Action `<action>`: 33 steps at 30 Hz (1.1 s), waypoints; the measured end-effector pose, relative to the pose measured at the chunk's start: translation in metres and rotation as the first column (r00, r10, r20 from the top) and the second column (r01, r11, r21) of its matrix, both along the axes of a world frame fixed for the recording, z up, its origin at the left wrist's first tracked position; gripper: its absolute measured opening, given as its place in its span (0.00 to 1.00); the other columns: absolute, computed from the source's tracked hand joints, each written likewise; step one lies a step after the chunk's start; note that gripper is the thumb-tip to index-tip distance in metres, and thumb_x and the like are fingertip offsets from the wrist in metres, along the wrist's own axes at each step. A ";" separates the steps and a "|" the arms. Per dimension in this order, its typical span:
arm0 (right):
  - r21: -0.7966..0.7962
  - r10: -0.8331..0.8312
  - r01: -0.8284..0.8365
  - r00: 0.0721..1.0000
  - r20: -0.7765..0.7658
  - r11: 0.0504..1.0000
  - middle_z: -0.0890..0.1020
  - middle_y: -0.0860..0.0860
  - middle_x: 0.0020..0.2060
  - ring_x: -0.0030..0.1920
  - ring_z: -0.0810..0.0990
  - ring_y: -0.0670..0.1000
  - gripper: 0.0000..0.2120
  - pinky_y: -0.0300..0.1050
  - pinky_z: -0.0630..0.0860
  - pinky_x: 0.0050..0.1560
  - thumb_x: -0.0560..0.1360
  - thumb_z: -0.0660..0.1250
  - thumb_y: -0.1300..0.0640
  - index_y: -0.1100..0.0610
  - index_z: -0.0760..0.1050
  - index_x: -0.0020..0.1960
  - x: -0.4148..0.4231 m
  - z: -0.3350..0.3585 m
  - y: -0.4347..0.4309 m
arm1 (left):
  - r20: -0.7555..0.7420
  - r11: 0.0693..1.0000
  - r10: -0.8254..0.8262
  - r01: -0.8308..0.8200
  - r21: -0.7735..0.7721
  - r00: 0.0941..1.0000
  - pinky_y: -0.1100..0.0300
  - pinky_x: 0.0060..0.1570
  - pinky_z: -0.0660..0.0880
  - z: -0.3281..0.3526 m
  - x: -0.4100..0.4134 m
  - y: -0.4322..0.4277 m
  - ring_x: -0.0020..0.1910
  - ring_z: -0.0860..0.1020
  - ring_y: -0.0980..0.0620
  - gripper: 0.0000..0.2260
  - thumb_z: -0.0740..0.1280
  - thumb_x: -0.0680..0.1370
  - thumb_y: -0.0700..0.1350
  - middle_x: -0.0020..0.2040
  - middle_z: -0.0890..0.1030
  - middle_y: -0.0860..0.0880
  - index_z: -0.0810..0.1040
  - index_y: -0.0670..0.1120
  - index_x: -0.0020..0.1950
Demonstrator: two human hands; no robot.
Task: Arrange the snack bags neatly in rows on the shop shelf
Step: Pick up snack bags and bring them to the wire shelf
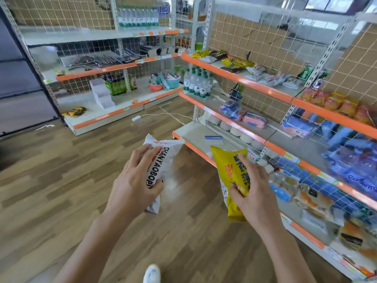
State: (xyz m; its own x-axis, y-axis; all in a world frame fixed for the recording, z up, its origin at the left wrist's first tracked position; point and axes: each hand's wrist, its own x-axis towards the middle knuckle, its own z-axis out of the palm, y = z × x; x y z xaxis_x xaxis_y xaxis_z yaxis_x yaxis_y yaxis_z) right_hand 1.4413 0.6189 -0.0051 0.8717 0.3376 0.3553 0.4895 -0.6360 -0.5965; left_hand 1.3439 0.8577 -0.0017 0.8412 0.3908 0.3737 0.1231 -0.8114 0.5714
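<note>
Carrying step: left hand (132, 180) grips white bag (164, 158), right hand (253, 186) grips yellow bag (229, 166); next, probably lining both on shelf (244, 81) beyond.

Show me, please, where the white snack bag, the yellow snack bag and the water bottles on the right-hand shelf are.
white snack bag (171, 160): head view, white front beside the black lettering.
yellow snack bag (224, 160): head view, plain yellow upper panel.
water bottles (196, 83): head view, body of a front bottle.

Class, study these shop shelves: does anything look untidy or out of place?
Yes. The snack bags on the top right shelf lie jumbled at odd angles, not in rows. A white cable trails loose across the floor.
</note>
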 end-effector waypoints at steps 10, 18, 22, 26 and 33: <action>-0.016 -0.124 0.125 0.992 0.035 0.992 0.68 0.48 0.60 0.54 0.72 0.46 0.34 0.35 0.65 0.38 0.72 0.69 0.58 0.43 0.58 0.72 0.136 -0.002 0.098 | 0.016 0.989 -0.145 0.145 0.009 0.989 0.60 0.40 0.71 -0.001 0.162 0.107 0.61 0.72 0.55 0.33 0.73 0.68 0.44 0.68 0.64 0.60 0.65 0.58 0.70; -0.032 -0.196 0.196 0.981 0.014 0.980 0.69 0.48 0.57 0.53 0.73 0.50 0.33 0.40 0.68 0.42 0.72 0.69 0.59 0.44 0.59 0.72 0.228 0.000 0.141 | -0.012 0.975 -0.219 0.219 -0.039 0.976 0.58 0.40 0.74 -0.005 0.276 0.150 0.60 0.72 0.55 0.32 0.71 0.68 0.44 0.68 0.64 0.61 0.66 0.58 0.69; -0.015 -0.217 0.217 0.976 0.008 0.976 0.69 0.50 0.59 0.57 0.73 0.52 0.33 0.45 0.71 0.46 0.72 0.69 0.59 0.45 0.59 0.72 0.286 -0.005 0.153 | -0.026 0.970 -0.239 0.238 -0.038 0.971 0.59 0.40 0.73 -0.009 0.336 0.159 0.60 0.72 0.56 0.32 0.71 0.69 0.44 0.69 0.63 0.61 0.66 0.58 0.70; -0.005 -0.226 0.226 0.974 0.033 0.974 0.69 0.50 0.61 0.59 0.72 0.51 0.33 0.41 0.67 0.45 0.72 0.69 0.59 0.45 0.59 0.72 0.354 -0.007 0.160 | -0.033 0.965 -0.262 0.262 -0.001 0.964 0.61 0.42 0.71 -0.009 0.405 0.167 0.63 0.70 0.56 0.32 0.71 0.69 0.45 0.69 0.63 0.60 0.64 0.57 0.71; -0.005 -0.203 0.204 0.978 0.044 0.979 0.71 0.55 0.60 0.58 0.69 0.50 0.33 0.38 0.66 0.47 0.70 0.70 0.61 0.50 0.61 0.72 0.469 -0.002 0.169 | -0.030 0.971 -0.239 0.239 0.009 0.971 0.62 0.44 0.70 0.001 0.509 0.177 0.64 0.68 0.56 0.33 0.71 0.69 0.44 0.70 0.63 0.57 0.65 0.55 0.71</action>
State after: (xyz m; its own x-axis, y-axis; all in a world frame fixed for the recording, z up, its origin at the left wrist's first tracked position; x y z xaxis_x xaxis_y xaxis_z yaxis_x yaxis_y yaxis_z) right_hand 1.9103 0.7881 -0.0074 0.9066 0.1583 0.3912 0.3740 -0.7308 -0.5710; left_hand 1.8532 1.0349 -0.0011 0.9200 0.1727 0.3517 -0.0592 -0.8262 0.5603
